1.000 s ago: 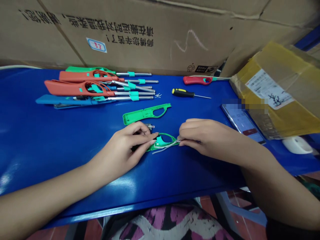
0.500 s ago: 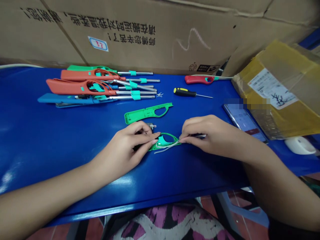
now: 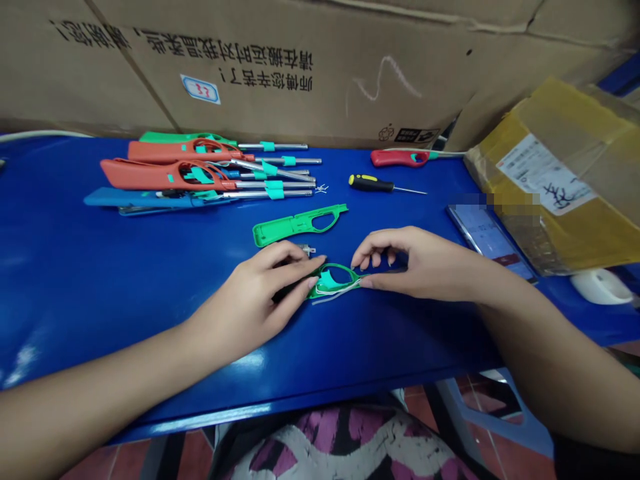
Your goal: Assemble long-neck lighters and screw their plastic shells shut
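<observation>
My left hand (image 3: 263, 287) pinches the handle end of a green lighter half-shell (image 3: 345, 269), its thumb and forefinger closed on it. A teal trigger (image 3: 327, 279) sits inside the shell's loop, and a thin white wire (image 3: 336, 292) runs along the near side with one end loose. At the narrow end, my right hand (image 3: 417, 263) has its fingers apart, the thumb touching the tip and wire. The matching green half-shell (image 3: 280, 229) lies inner side up just beyond. Between them, a small metal part (image 3: 310, 250) is partly hidden behind my left hand.
Several assembled lighters (image 3: 165, 175) lie stacked at the back left. A yellow-black screwdriver (image 3: 371, 183) and a red lighter (image 3: 399, 158) lie toward the back. On the right are a phone (image 3: 480, 240), a taped carton (image 3: 565, 180) and a white mouse (image 3: 601, 287). A large cardboard box (image 3: 280, 40) walls the back.
My right hand has loosened from a pinch at the shell's narrow end, and its fingers have lifted apart. My left hand keeps its hold; the view has shifted slightly.
</observation>
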A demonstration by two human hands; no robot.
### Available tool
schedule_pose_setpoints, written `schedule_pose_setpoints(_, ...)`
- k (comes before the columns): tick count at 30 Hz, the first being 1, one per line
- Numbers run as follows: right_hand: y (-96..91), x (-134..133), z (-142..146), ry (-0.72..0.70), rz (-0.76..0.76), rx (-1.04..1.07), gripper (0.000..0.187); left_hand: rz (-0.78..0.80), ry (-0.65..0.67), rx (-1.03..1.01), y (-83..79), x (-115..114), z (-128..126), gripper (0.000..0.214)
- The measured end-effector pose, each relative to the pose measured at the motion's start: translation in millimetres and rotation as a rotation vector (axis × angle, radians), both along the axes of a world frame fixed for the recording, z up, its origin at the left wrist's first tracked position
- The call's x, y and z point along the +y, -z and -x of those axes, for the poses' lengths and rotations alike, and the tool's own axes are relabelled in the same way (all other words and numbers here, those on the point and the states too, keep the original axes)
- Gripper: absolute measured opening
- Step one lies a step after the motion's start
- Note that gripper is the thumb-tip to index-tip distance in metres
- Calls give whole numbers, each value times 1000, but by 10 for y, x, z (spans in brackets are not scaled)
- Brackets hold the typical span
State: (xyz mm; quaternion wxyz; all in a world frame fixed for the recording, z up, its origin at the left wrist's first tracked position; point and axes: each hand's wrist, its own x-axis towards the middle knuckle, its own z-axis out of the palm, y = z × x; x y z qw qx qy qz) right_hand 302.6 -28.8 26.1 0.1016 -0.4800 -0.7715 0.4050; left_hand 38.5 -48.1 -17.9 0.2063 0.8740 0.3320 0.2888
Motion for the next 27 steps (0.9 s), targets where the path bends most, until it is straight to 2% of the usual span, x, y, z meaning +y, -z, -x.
schedule_pose_setpoints(3,-31,-41,15,-36,-102,76,17,-52,-31,44,-60,-55,5,37)
schedule_pose_setpoints(6,-36,-88,49,-121,-220,131,11,-136,1,122,-100,-92,6,24)
schedule_pose_setpoints(11,63,-114,95,-267,-335,85,5,-236,41,182,-69,-98,16,13)
schedule_pose_setpoints(15,131,-108,114,-263,-316,57,4,-179,57,156,-48,-86,11,11)
schedule_pose_setpoints(21,125,-101,123,-241,-283,69,5,-29,38,24,-50,-60,-12,9)
schedule_pose_setpoints(27,147,-81,127,-241,-283,74,7,23,66,15,-40,-23,-5,10)
